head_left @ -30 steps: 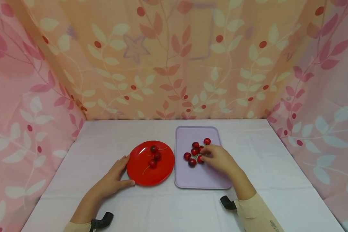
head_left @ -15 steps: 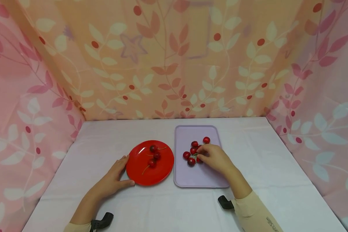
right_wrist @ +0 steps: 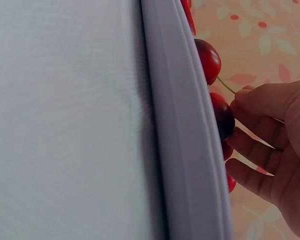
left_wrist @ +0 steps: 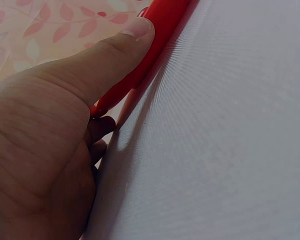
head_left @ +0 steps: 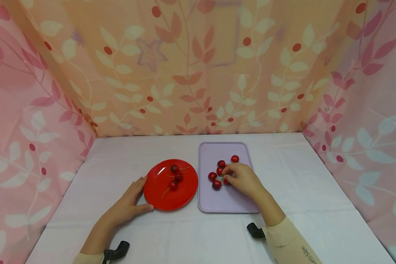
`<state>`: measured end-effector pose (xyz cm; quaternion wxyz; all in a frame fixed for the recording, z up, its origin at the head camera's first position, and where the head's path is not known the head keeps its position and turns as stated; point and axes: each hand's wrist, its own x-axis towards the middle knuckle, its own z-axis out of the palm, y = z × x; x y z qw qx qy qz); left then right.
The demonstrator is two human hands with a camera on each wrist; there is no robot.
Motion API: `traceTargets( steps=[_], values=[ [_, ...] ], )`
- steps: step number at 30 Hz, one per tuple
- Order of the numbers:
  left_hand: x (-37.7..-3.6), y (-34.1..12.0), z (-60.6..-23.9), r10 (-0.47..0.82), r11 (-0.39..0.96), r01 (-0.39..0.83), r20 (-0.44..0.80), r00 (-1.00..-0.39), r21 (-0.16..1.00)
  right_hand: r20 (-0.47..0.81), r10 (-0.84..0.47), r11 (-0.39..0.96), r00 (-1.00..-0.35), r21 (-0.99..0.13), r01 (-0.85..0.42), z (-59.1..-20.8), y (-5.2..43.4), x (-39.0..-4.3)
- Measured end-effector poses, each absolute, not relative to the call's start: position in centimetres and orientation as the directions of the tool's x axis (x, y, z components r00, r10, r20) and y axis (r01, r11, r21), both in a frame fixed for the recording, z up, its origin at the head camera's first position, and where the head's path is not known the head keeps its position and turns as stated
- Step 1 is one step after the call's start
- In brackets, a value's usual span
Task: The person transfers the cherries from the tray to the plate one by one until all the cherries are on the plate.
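Note:
A red plate (head_left: 165,201) lies left of centre in the head view, with 3 cherries (head_left: 173,184) on it. My left hand (head_left: 128,203) rests against its left rim, thumb and fingers spread and nearly straight; the left wrist view shows the thumb (left_wrist: 125,52) along the rim. To the right lies a light purple tray (head_left: 217,201) with several dark red cherries (head_left: 216,184) clustered mid-tray. My right hand (head_left: 245,179) is over that cluster. Its thumb and forefinger pinch a green stem (right_wrist: 226,85) leading to a cherry (right_wrist: 208,61). The hand partly hides other cherries.
A white cloth (head_left: 184,238) covers the table. Patterned curtains (head_left: 198,73) stand behind and at both sides. A black wrist mount (head_left: 117,251) sits on the left sleeve, another black mount (head_left: 255,231) on the right. Plate and tray nearly touch.
My right hand has shifted slightly left over the cherries, and its thumb and forefinger have come together on a stem. The left hand has stayed at the plate's rim.

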<state>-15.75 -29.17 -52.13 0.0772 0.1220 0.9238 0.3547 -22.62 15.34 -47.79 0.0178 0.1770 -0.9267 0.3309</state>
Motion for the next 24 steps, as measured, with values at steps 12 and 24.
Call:
traceTargets(
  steps=[12,24],
  values=[
    [-15.8,-29.2,-52.0,0.281,0.720,0.171,-0.057,-0.958,0.673,0.219,-0.328,0.708,-0.919,-0.588,-0.393,-46.6,15.0,-22.2],
    [-15.7,-29.1,-51.9,0.285,0.716,0.167,-0.064,-0.957,0.677,0.297,-0.342,0.650,-0.891,-0.610,-0.453,-44.8,14.9,-21.3]
  ],
)
